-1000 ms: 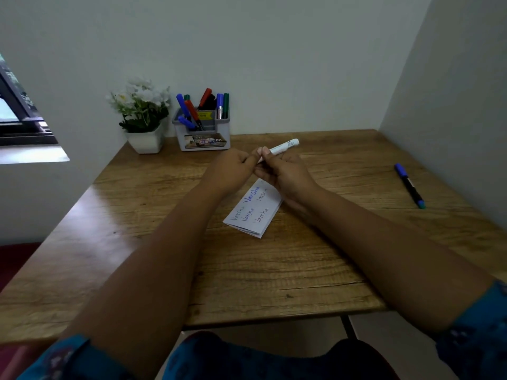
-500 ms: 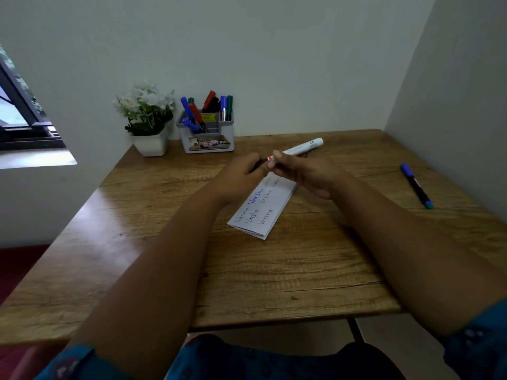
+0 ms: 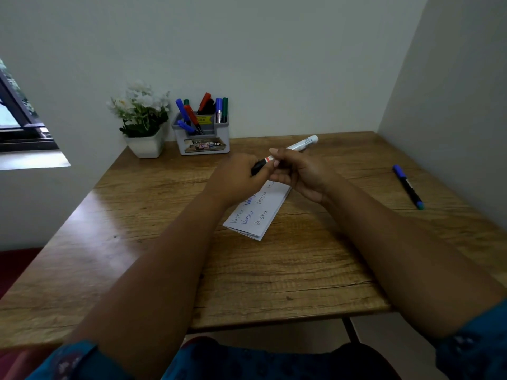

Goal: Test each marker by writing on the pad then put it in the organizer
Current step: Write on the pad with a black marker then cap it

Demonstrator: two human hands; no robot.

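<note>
Marker (image 3: 296,147): right hand (image 3: 300,174) grips barrel, left hand (image 3: 241,178) grips black cap (image 3: 258,168), above pad (image 3: 258,212). Risk: sudden cap release, ink on fingers.

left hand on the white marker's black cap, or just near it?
Touching. The head view shows the left hand with its fingers curled round the black cap end of the white marker, while the right hand grips the barrel.
</note>
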